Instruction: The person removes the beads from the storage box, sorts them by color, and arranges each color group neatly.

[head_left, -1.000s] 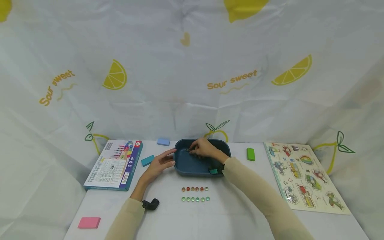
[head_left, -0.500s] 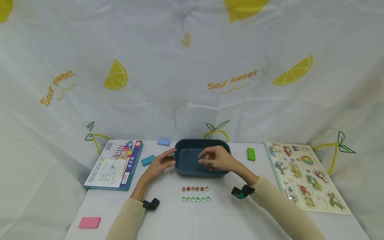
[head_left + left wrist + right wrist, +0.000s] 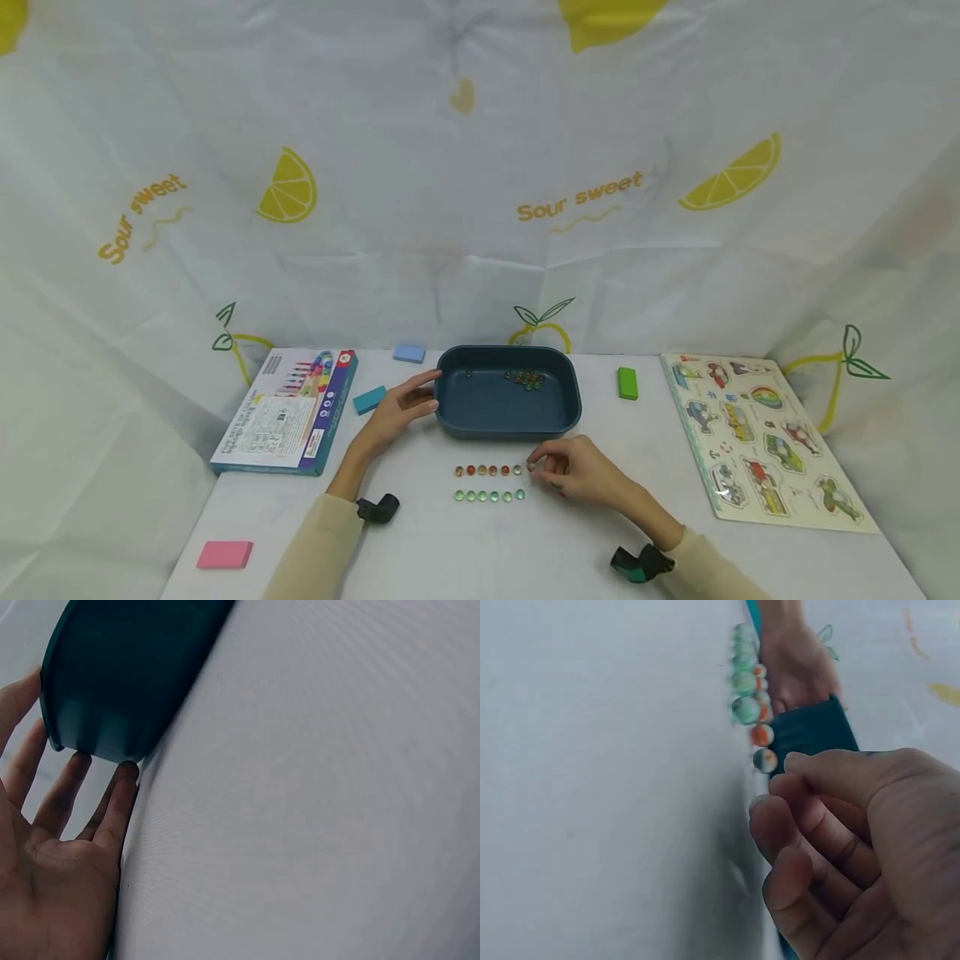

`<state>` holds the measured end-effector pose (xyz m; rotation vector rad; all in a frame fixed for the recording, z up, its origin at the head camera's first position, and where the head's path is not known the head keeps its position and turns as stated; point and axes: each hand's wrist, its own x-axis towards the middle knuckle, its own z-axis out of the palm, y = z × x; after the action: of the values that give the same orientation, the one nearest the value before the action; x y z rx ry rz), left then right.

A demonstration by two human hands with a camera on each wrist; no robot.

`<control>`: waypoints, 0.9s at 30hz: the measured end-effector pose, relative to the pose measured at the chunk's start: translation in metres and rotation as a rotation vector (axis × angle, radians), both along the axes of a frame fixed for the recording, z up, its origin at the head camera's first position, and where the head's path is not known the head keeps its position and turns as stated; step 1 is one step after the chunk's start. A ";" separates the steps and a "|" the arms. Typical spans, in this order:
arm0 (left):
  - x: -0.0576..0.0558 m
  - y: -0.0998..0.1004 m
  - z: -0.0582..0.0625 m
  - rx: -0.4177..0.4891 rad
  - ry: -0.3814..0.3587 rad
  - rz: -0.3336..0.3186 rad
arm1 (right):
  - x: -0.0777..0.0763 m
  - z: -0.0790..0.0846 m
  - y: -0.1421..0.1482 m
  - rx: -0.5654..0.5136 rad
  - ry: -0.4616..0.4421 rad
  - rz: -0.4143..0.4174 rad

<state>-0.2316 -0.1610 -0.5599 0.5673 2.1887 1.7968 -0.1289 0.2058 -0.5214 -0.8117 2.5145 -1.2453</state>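
A dark blue tray [image 3: 507,425] stands at the back of the table, with several small marbles [image 3: 528,379] inside near its far wall. My left hand [image 3: 399,414] touches its left end, fingers extended, and in the left wrist view the fingertips rest against the tray wall [image 3: 112,712]. In front of the tray my right hand [image 3: 581,473] pinches a small marble [image 3: 530,467] at the right end of a row of orange-and-red marbles [image 3: 482,471]. Below that row lies a row of green marbles [image 3: 482,496]. The right wrist view hides the pinched marble behind the fingers.
A boxed set [image 3: 288,412] lies at the left and a picture puzzle board [image 3: 765,442] at the right. Small blocks lie around: pink [image 3: 225,555], teal [image 3: 369,400], light blue [image 3: 409,353], green [image 3: 627,383]. A white printed cloth hangs behind.
My right hand has come out of the tray, moving toward me to the right end of the upper marble row with a marble in its fingertips. The left hand has stayed at the tray.
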 end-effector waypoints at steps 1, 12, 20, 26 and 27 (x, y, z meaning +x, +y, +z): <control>0.000 0.000 0.000 -0.002 0.003 0.001 | 0.000 -0.003 0.000 0.019 0.017 -0.013; 0.002 0.002 0.002 0.014 -0.002 0.009 | -0.003 -0.011 -0.006 0.113 0.029 -0.059; 0.002 0.002 0.002 0.015 0.002 0.022 | -0.005 0.001 -0.003 0.131 0.001 0.004; 0.003 0.000 0.003 0.045 0.012 0.012 | -0.014 0.033 -0.002 0.018 -0.043 0.065; 0.002 0.000 0.003 0.048 0.014 0.011 | -0.018 0.039 -0.003 -0.005 -0.054 0.068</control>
<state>-0.2293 -0.1615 -0.5572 0.5811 2.1666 1.8612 -0.1467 0.2026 -0.4822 -0.8458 2.4220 -1.2348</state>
